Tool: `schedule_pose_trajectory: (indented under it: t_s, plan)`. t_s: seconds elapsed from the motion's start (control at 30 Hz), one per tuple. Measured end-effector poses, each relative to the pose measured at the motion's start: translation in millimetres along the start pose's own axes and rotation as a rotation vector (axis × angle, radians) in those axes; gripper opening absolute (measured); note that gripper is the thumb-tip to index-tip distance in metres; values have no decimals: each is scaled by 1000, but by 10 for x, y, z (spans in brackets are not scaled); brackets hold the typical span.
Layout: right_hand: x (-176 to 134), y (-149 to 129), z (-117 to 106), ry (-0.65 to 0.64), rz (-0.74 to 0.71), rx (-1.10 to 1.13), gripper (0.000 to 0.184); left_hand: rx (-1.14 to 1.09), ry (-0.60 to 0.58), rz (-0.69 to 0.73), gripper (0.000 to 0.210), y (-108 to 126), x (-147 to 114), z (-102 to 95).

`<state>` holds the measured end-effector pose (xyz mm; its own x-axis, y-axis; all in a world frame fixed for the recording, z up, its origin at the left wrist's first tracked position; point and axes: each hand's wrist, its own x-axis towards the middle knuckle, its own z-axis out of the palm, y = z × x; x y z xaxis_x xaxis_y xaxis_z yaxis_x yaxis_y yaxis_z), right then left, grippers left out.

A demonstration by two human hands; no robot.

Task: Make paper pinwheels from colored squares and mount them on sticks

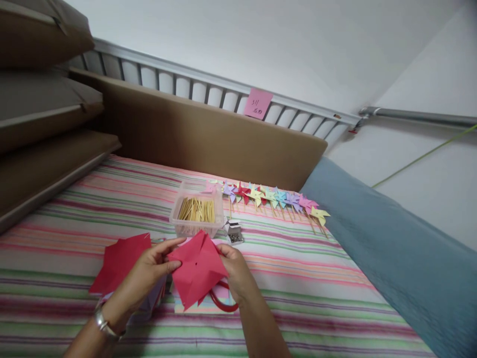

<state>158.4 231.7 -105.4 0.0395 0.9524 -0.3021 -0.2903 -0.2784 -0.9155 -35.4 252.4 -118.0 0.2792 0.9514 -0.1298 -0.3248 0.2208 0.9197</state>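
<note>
Surface: a white cloth (328, 298) striped in pink, green, orange and purple, a white wall (298, 44) beyond.

My left hand (154, 261): pinching the left edge of a red square paper sheet (198, 273), thumb on top; a silver band (104, 322) at the wrist. My right hand (235, 271): gripping the sheet's right edge. The sheet: held tilted above the cloth, slits running in from its corners, one small dark hole at its middle.

Beneath it: a red scissor-like loop handle (223, 307), resting on pastel paper squares (182, 305). Beside my left forearm: a pile topped with red paper (121, 261).

Just beyond the sheet: one clear plastic tub (197, 229) of pale wooden sticks (197, 210); against its right side, a small open box (235, 236) of metal pieces.

Farther back, right: a row of multicoloured paper pinwheels (278, 197) on sticks.

Rear: one brown upright board (208, 136); behind it, a white radiator (149, 77) bearing a pink note (258, 103), handwritten. Far left: stacked brown slabs (44, 112).
</note>
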Motion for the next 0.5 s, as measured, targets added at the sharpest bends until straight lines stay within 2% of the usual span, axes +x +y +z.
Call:
schedule_pose_trajectory:
  t_s: [0.1,0.3,0.5]
  plan:
    - [18,31,16,49,-65,-12,28,1,42,-3,47,-9,6,12]
    - [31,75,9,103,-119,-34,22,63,214,20,29,-8,44,15]
    - [26,73,20,135,-135,0,18,65,224,12,32,-16,48,-18]
